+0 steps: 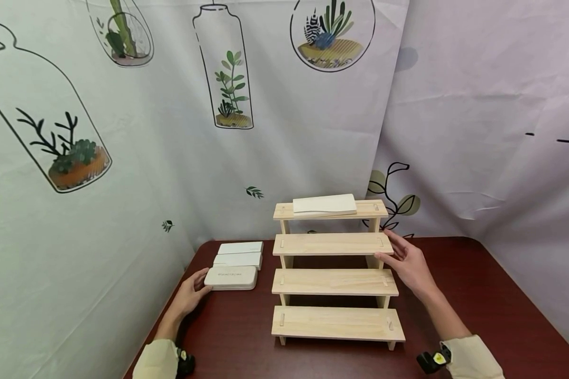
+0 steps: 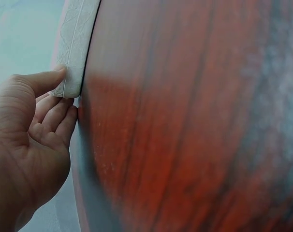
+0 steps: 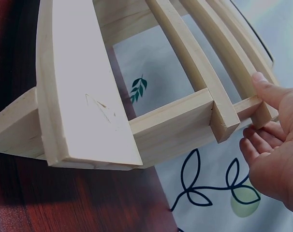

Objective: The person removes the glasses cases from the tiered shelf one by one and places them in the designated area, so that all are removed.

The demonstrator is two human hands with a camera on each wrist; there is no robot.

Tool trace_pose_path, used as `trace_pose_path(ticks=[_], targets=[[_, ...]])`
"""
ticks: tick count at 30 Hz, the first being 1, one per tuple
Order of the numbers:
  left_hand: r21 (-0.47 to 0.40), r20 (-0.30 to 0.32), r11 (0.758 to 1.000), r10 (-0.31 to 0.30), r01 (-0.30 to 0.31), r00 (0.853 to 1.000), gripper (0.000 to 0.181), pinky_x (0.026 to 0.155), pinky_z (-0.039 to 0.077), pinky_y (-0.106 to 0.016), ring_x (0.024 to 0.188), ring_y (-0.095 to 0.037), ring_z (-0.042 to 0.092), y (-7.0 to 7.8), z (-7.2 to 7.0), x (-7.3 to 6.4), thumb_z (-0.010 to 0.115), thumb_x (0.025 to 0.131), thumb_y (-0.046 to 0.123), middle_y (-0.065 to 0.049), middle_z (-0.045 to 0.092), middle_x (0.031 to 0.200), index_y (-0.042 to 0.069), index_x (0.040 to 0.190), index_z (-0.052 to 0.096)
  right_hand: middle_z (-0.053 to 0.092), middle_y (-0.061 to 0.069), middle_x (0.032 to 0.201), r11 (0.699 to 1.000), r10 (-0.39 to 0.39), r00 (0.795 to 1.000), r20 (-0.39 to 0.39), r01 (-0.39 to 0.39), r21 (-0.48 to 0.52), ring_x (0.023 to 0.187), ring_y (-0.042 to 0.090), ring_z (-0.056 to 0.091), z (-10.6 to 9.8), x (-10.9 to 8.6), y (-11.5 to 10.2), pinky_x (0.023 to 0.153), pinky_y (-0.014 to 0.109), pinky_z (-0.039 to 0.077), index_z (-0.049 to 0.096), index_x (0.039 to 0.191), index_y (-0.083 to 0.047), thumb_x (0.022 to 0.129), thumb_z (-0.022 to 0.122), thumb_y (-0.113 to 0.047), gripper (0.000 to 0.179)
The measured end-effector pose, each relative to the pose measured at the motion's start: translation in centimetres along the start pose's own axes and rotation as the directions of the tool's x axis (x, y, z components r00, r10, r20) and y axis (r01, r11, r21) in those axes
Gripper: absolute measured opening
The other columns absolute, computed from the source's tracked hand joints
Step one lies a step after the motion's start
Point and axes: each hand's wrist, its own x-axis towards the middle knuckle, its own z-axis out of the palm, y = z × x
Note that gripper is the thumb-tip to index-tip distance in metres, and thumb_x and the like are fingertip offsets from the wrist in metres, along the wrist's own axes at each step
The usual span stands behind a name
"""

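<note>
My left hand [image 1: 191,291] holds the left end of a white, round-cornered case [image 1: 231,278] with small lettering on top. In the left wrist view the thumb lies against that case [image 2: 73,53] and the other fingers curl at its far side. A wooden four-step display rack [image 1: 334,282] stands on the table. At its right side my right hand [image 1: 409,265] grips the end of the second step from the top. The right wrist view shows the thumb on that plank [image 3: 243,77] and the fingers beneath it. A flat cream-white box [image 1: 324,204] lies on the top step.
Two flat white boxes [image 1: 238,255] lie right behind the case, lined up at the table's left side. The dark red table [image 1: 232,337] ends at a printed curtain [image 1: 275,158] behind and on both sides. A black wrist camera [image 1: 433,359] sits on each forearm.
</note>
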Motion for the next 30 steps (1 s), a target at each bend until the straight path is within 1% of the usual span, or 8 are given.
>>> trace_pose_path(ticks=[6,12,18,23,27,30], targets=[[-0.007,0.001,1.000,-0.001,0.001,1.000,0.063,0.114,0.043,-0.056,0.147,-0.046,0.043,0.01,0.05,-0.09,0.068,0.102,-0.003,-0.033,0.042,0.159,-0.010,0.157,0.040,0.041,0.025,0.164,1.000,-0.004,1.000,0.000,0.004,0.001,0.150,0.042,0.040,0.01,-0.02,0.03,0.096,0.004,0.040,0.034,0.166,-0.003,0.099,0.079,-0.027,0.083],[-0.003,0.008,1.000,0.017,-0.017,1.000,0.063,0.114,0.042,-0.059,0.147,-0.047,0.042,0.06,0.16,-0.18,0.069,0.102,-0.002,-0.033,0.043,0.159,-0.010,0.157,0.040,0.040,0.025,0.164,1.000,-0.005,1.000,0.002,0.005,0.001,0.150,0.042,0.040,-0.01,-0.02,0.01,0.097,0.004,0.040,0.033,0.166,-0.003,0.100,0.079,-0.027,0.084],[-0.003,0.003,1.000,0.010,-0.010,1.000,0.063,0.115,0.040,-0.058,0.148,-0.046,0.042,0.15,0.30,-0.12,0.069,0.102,-0.002,-0.031,0.043,0.159,-0.008,0.157,0.040,0.039,0.025,0.165,1.000,-0.002,1.000,0.004,0.002,0.005,0.151,0.042,0.038,-0.04,0.01,-0.02,0.099,0.005,0.040,0.033,0.166,-0.002,0.099,0.079,-0.027,0.084],[-0.011,0.007,1.000,0.024,-0.024,1.000,0.063,0.114,0.041,-0.059,0.148,-0.047,0.042,0.05,0.22,-0.15,0.069,0.101,-0.002,-0.033,0.044,0.158,-0.010,0.157,0.041,0.039,0.025,0.165,1.000,0.001,1.000,0.005,-0.001,0.008,0.151,0.042,0.039,-0.05,-0.01,0.02,0.099,0.005,0.040,0.033,0.166,-0.002,0.099,0.079,-0.027,0.084],[-0.026,0.009,0.999,0.031,-0.030,0.999,0.062,0.114,0.043,-0.056,0.147,-0.047,0.043,-0.11,0.05,-0.11,0.070,0.101,-0.002,-0.034,0.045,0.157,-0.011,0.156,0.041,0.039,0.025,0.165,1.000,0.000,1.000,0.005,0.000,0.010,0.151,0.042,0.038,-0.03,-0.03,0.02,0.098,0.004,0.040,0.033,0.166,-0.002,0.099,0.080,-0.026,0.084],[-0.019,0.006,1.000,0.025,-0.025,1.000,0.061,0.113,0.045,-0.052,0.147,-0.045,0.044,-0.32,-0.08,-0.04,0.069,0.102,-0.002,-0.033,0.045,0.157,-0.010,0.156,0.042,0.039,0.025,0.165,1.000,-0.004,1.000,0.004,0.004,0.008,0.151,0.042,0.038,0.01,-0.03,0.02,0.098,0.004,0.039,0.033,0.165,-0.002,0.099,0.079,-0.026,0.084]])
